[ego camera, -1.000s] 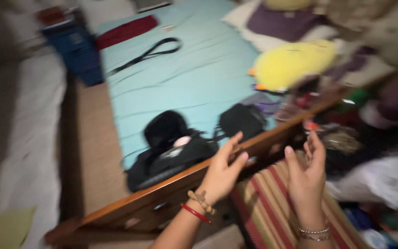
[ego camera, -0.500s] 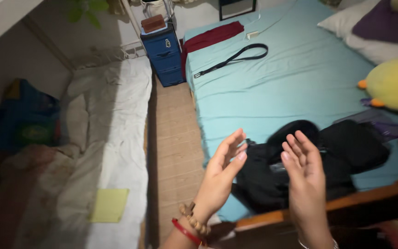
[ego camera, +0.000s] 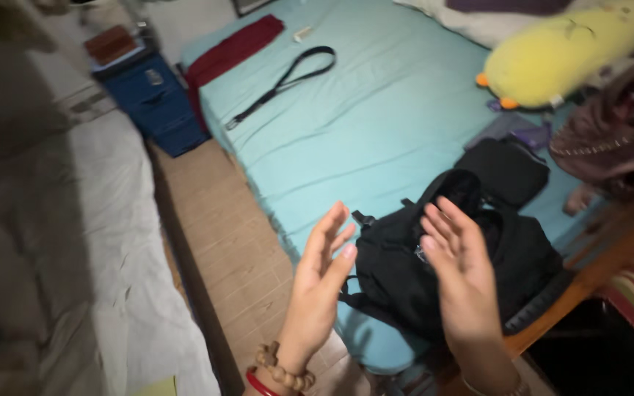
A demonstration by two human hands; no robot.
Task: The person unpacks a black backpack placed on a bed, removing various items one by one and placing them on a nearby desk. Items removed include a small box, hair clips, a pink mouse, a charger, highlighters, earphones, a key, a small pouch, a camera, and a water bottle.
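Observation:
My left hand (ego camera: 318, 282) and my right hand (ego camera: 458, 275) are raised side by side with palms facing each other, fingers apart, holding nothing. Beads and a red band circle my left wrist. Behind and between the hands a black backpack (ego camera: 434, 257) lies at the foot corner of a bed with a light blue sheet (ego camera: 361, 117). The right hand hovers in front of the backpack, and I cannot tell if it touches it. A smaller black pouch (ego camera: 508, 169) sits just beyond the backpack.
A black strap (ego camera: 284, 77), a dark red cloth (ego camera: 232, 51) and a yellow plush toy (ego camera: 566, 51) lie on the bed. A blue drawer unit (ego camera: 152, 99) stands by the bed's head. A white mattress (ego camera: 89, 242) lies left of a woven floor strip (ego camera: 232, 249). Wooden footboard (ego camera: 610, 257) at right.
The view swung from the footboard to the left and then back toward the bed. Both hands stayed raised and apart, empty, now in front of the black backpack.

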